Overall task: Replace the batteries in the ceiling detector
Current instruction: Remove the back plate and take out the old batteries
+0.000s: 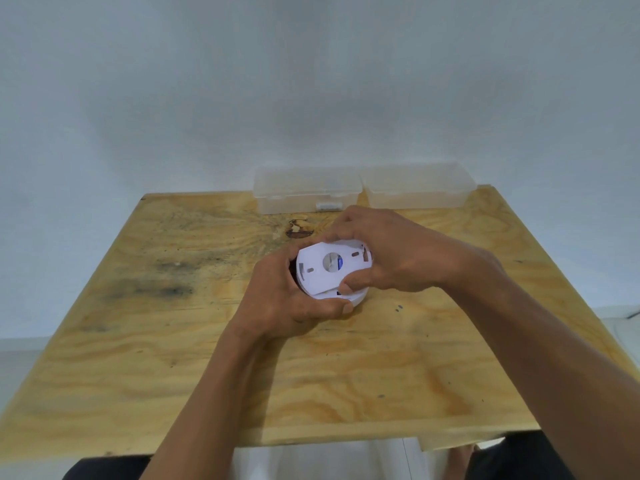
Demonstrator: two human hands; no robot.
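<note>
The detector (pixel 331 271) between the left hand (pixel 284 299) and right hand (pixel 391 258) is white, with a small blue spot at its centre. Beneath them the table (pixel 138 341) is yellow-brown grained plywood with dark smudges. Beyond the hands, two boxes (pixel 306 194) are clear, milky plastic.

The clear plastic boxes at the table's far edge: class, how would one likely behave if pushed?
The left clear box looks thin-walled and seemingly empty, so probably light. Its flat base should slide on the wooden table, not roll. Sitting at the far edge, it might fall.
</note>
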